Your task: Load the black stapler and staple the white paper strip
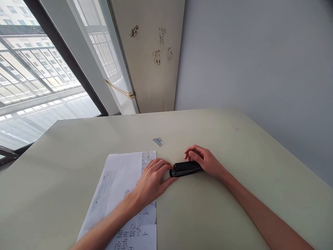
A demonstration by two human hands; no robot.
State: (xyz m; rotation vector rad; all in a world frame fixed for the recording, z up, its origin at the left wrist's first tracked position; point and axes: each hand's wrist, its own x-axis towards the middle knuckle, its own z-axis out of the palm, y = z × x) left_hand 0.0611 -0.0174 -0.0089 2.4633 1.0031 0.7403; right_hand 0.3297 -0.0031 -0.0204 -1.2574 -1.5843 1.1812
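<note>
A black stapler (186, 168) lies on the table, its long side running left to right. My left hand (156, 177) reaches over the printed paper and pinches the stapler's left end between thumb and fingers. Over the other end bends my right hand (205, 159), fingers curled, covering that end from view. Beyond the stapler are a few small strips of staples (157, 141). The sheets of paper (122, 163) lie partly beneath my left forearm, with printed text along their right side.
The pale table (234, 208) extends around the hands, with its far edge near a stained cabinet panel (156, 80). A plain wall (255, 62) borders the right side. A window (39, 62) with railings outside stands at the left.
</note>
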